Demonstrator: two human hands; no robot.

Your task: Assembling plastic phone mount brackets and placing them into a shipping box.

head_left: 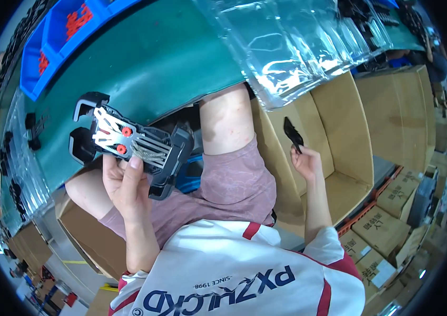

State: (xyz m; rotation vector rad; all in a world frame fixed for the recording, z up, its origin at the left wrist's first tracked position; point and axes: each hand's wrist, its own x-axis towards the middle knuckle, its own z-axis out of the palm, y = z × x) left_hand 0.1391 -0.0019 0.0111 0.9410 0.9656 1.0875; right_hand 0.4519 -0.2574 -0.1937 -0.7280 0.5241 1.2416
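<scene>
My left hand (126, 181) is closed on a black clamp-like holder (136, 142) at the green table's near edge. Its inside faces up, with a silver metal plate, two red gears, coil springs and metal rods; black hooked jaws stick out at its left end and a wide black jaw at its right. The thumb presses near the springs. Off to the right, my right hand (306, 162) pinches a thin black plastic piece (292, 135) by its lower end, above an open cardboard box (352, 131). The two parts are apart.
The green table (165, 47) carries a blue bin (49, 39) with small red parts at the far left. Clear plastic trays (286, 47) overhang its right edge, with black parts beyond. More clear trays (23, 163) lie left. Cardboard boxes (381, 226) are stacked at the right.
</scene>
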